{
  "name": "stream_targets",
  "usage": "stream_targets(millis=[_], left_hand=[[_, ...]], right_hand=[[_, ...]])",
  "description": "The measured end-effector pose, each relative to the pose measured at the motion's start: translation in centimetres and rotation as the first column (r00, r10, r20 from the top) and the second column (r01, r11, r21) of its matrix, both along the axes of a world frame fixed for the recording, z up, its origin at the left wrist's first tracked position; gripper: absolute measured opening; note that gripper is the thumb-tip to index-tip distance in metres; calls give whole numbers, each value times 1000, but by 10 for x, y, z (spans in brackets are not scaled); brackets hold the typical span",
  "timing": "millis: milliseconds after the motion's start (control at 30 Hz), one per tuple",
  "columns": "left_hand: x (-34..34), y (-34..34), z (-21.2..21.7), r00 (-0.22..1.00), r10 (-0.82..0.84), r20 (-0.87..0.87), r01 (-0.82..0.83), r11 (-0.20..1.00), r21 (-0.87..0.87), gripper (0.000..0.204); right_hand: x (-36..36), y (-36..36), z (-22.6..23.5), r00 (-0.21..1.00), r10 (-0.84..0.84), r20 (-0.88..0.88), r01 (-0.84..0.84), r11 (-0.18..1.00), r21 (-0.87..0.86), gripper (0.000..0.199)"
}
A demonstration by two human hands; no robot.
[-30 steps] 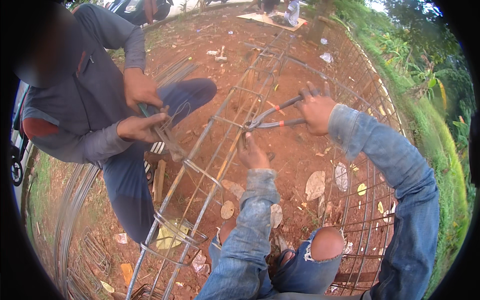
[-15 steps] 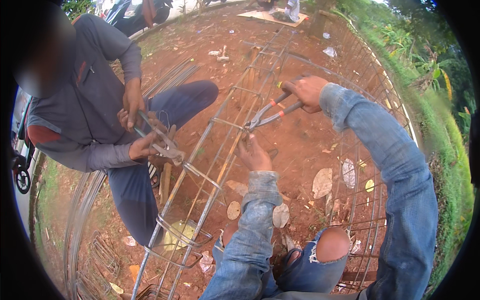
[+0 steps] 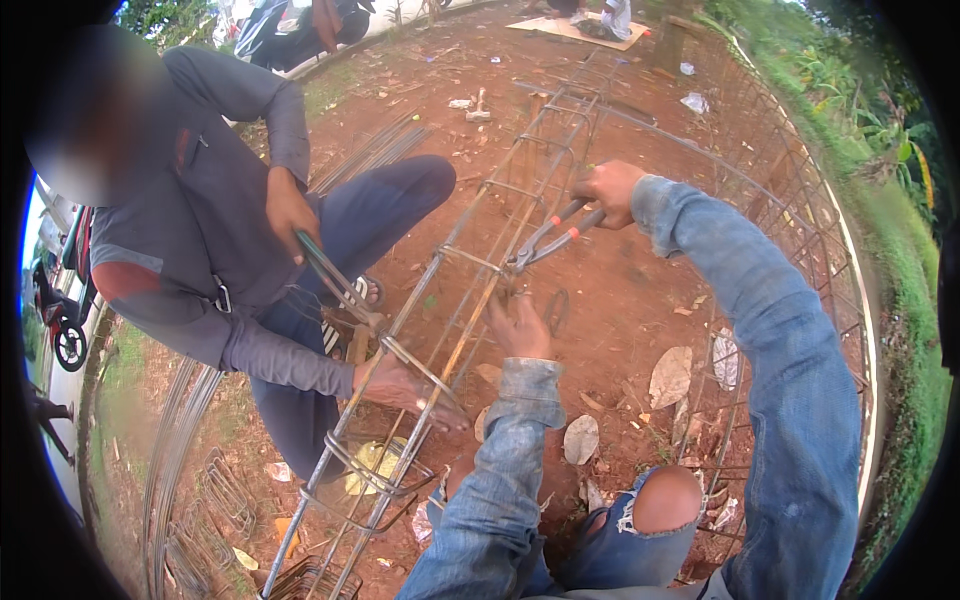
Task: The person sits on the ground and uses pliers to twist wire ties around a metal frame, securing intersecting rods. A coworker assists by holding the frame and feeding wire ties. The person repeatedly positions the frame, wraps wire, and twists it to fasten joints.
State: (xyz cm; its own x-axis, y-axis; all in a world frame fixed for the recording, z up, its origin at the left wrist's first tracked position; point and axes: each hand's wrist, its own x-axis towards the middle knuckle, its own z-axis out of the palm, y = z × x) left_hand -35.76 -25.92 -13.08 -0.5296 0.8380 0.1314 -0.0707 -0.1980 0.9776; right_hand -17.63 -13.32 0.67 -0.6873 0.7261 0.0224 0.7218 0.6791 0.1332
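My right hand (image 3: 606,192) is closed around the handles of dark pincers (image 3: 545,243) with orange marks. Their jaws meet a crossing of the long steel rebar cage (image 3: 466,322), where a stirrup meets a rod. Just below the jaws, my left hand (image 3: 522,328) has its fingers pinched together against the rod; what lies between them is too small to make out. Across the cage, a co-worker's hand (image 3: 290,215) grips green-handled pincers (image 3: 340,283), jaws at a stirrup. That person's other hand (image 3: 405,388) reaches through the bars, fingers stretched out.
Bundled steel rods (image 3: 178,440) and bent stirrups (image 3: 230,490) lie at the left. Another rebar mesh (image 3: 800,260) stands along the right, beside grass. Dry leaves (image 3: 670,376) litter the red soil. A hammer (image 3: 479,106) lies farther off, and a motorcycle (image 3: 70,335) stands far left.
The co-worker's one hand has left the green-handled pincers and gone down between the bars. My pincers' handles are closer together, jaws still at the crossing. The whole view has shifted slightly.
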Motion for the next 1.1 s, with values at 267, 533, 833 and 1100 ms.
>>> stream_targets(millis=[267,533,833,1100], left_hand=[[-7,-6,-7,997,-61,-43,60,998,-22,43],[-27,-39,44,252,-351,902,577,803,151,54],[-34,-48,66,213,-789,576,834,454,313,64],[-11,-37,38,126,-563,817,589,705,395,67]], right_hand=[[-6,-25,27,972,-189,139,214,959,-186,31],[-34,-49,67,769,-501,398,638,561,-528,33],[7,-39,17,766,-514,387,589,320,-742,47],[0,-53,27,728,-559,397,599,236,-765,43]])
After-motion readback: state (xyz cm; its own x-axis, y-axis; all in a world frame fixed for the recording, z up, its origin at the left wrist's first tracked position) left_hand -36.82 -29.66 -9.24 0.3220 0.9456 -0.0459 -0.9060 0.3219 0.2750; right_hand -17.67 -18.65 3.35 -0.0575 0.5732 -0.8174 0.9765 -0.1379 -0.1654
